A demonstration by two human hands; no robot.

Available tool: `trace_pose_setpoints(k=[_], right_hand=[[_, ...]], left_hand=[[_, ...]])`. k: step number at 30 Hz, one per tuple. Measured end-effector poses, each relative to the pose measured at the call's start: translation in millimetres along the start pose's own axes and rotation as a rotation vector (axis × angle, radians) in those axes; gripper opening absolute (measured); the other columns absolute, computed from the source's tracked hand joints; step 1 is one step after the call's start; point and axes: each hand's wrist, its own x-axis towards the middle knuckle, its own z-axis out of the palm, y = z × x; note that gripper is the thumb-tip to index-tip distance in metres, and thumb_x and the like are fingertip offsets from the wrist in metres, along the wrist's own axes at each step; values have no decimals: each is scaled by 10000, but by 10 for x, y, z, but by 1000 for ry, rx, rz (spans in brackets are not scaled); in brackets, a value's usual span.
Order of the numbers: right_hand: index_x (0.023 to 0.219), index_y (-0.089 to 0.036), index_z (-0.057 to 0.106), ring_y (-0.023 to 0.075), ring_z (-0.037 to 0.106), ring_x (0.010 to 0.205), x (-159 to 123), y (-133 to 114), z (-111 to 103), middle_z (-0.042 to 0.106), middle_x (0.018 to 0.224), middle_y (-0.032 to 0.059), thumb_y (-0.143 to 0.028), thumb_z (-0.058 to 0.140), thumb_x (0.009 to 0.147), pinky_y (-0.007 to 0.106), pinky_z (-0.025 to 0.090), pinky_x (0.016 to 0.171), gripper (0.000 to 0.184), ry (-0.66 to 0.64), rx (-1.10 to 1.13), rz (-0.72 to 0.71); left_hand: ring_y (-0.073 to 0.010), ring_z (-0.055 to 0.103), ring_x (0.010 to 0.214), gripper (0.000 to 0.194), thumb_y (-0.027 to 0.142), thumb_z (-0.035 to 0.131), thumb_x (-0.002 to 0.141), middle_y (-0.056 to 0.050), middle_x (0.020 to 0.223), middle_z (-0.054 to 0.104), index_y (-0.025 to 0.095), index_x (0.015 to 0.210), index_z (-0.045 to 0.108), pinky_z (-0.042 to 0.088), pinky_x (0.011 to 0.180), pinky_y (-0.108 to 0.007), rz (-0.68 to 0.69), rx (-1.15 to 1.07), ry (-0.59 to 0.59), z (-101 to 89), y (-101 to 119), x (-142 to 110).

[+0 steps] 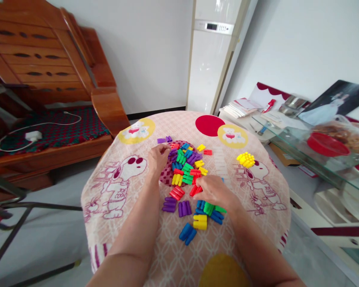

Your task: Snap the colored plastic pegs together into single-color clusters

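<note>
A heap of small plastic building blocks (181, 157), shaped like joined rounded pegs in purple, green, blue, red and yellow, lies on the table. At the heap's left edge is my left hand (159, 159); its thumb and fingertips are pinched together, and what they hold, if anything, is hidden. My right hand (214, 189) reaches in from the right, fingers bent round a red block (194, 190). Nearer to me lie purple blocks (184, 209), a yellow block (200, 222) and a blue block (187, 233). Green and blue blocks (208, 209) sit just below my right hand.
A cluster of yellow blocks (245, 159) stands apart on the right of the round cloth-covered table (179, 259). On the right is a glass shelf (317, 155) with a red bowl (328, 144). A wooden bench (48, 71) stands left, a white tall cabinet-like unit (208, 63) behind.
</note>
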Motion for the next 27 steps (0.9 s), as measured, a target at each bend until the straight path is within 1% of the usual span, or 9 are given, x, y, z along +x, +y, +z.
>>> trace_pose_setpoints(k=[5,7,10,13,15,18,21,24,27], right_hand=[[796,-233,757,150,602,634,12,75,20,674,647,-12,-361,772,770,238,335,566,131,-54,236,-123],[814,-220,747,127,574,589,52,133,16,660,636,-27,-360,702,841,232,342,560,149,42,368,-102],[849,-189,727,130,598,641,221,227,13,697,727,-3,-279,619,894,234,396,617,148,285,446,-70],[863,-172,723,155,632,747,536,328,12,719,813,37,-202,578,902,247,437,705,153,433,362,-70],[904,-161,730,174,648,828,795,383,8,731,885,68,-174,563,908,258,450,770,167,466,268,-62],[1004,-147,733,197,654,945,1179,418,-3,738,1008,108,-154,544,918,272,447,858,208,428,130,6],[1052,-130,735,221,660,989,1476,407,-6,741,1054,140,-144,509,930,287,447,878,257,310,48,99],[1142,-139,721,208,669,998,1640,389,-7,747,1094,123,-130,546,901,261,451,854,298,249,54,90],[1158,-165,724,183,676,945,1666,388,-35,762,1053,75,-113,647,800,229,453,798,370,223,93,72]], left_hand=[[-181,676,761,280,275,521,785,-37,844,763,176,879,765,502,725,-264,-22,-2,17,-15,17,-6],[-192,692,813,286,245,520,782,-53,900,772,167,915,760,516,766,-274,-32,-27,43,-19,18,-1],[-201,706,855,300,208,517,780,-69,944,778,154,961,750,529,813,-288,-51,-53,81,-24,6,12],[-202,712,854,302,191,519,776,-67,922,779,150,971,746,535,815,-290,-85,-40,100,-22,-31,27],[-203,716,849,297,191,523,775,-68,917,779,148,968,744,538,814,-293,-112,-21,123,-18,-68,35],[-206,718,863,292,198,527,784,-72,924,778,151,973,744,537,831,-302,-129,-6,159,-18,-123,44],[-209,720,875,285,195,530,786,-73,916,779,154,966,747,534,831,-304,-133,-8,163,-28,-155,49],[-207,720,859,279,187,530,785,-73,908,780,153,955,749,533,821,-305,-143,-9,152,-33,-164,53],[-206,719,848,279,188,531,787,-70,901,781,154,952,752,533,815,-303,-146,-8,150,-29,-170,57]])
